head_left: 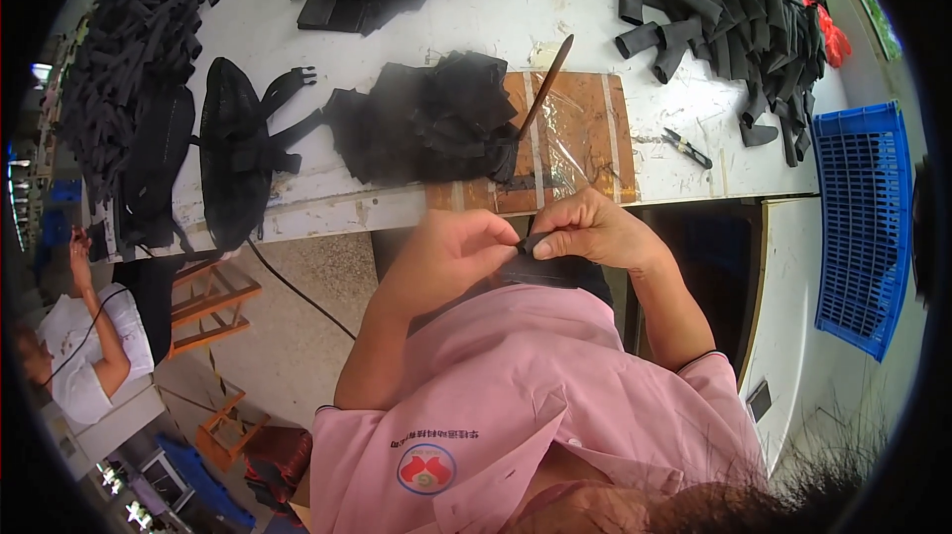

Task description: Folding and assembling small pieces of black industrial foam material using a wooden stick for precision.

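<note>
Hair (848, 474) is seen below; black cloth (530, 245) is held between left hand (461, 244) and right hand (592, 233), both pinched closed on it.

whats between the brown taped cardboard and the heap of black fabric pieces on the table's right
A small pair of black-handled snips lies on the white tabletop between the cardboard and the heap, as the head view shows.

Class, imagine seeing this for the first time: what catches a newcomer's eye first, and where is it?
The pink shirt filling the lower middle stands out first, with the left hand and right hand meeting at a small black piece just above it. Next come the black heaps on the white table, and the blue crate at the right.
</note>
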Demonstrator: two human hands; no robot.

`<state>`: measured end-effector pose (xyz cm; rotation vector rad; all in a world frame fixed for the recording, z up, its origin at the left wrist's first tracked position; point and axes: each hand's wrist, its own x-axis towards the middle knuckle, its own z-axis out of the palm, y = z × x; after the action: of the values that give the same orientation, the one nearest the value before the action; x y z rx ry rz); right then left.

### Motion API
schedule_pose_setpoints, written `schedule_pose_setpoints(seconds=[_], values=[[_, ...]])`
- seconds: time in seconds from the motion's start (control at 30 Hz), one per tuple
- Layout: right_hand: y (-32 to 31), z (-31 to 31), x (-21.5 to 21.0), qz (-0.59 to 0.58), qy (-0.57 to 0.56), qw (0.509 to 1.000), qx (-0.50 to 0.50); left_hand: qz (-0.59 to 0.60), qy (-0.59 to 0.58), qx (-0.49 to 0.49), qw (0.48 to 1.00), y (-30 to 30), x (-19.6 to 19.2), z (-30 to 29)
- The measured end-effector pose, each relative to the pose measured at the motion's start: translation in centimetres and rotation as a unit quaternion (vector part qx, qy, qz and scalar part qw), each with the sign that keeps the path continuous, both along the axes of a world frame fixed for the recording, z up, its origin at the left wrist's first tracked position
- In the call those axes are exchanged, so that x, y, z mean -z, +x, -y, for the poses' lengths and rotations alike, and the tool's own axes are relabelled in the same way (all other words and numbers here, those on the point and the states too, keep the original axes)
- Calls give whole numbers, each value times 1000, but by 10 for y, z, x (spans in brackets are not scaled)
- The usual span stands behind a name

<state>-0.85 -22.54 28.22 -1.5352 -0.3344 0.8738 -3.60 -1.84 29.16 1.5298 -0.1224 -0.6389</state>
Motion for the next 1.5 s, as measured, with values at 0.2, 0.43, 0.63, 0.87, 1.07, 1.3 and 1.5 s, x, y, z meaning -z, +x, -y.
schedule_pose_setpoints(seconds=[0.2, 0.43, 0.63, 0.87, 1.07, 1.3, 1.5], values=[[3, -3, 3, 24, -18, 998, -53, 120, 82, 30, 989, -5, -8, 0], [3, -6, 0, 29, -36, 997, -55, 242, 148, -38, 958, -10, -6, 9], [-6, -19, -7, 590, -237, 737, 229, 97, 76, -212, 969, -17, 11, 19], [-29, -32, -11, 342, -83, 903, 247, 227, 87, -253, 936, -17, 18, 40], [-25, -43, 4, 451, -166, 838, 257, 433, 274, -329, 793, -15, 22, 54], [-18, -39, 16, 136, 57, 940, 306, -54, -281, -331, 899, -5, 8, 33], [-19, -36, 11, -290, 289, 870, 277, 235, 79, -349, 904, 1, 29, 46]])
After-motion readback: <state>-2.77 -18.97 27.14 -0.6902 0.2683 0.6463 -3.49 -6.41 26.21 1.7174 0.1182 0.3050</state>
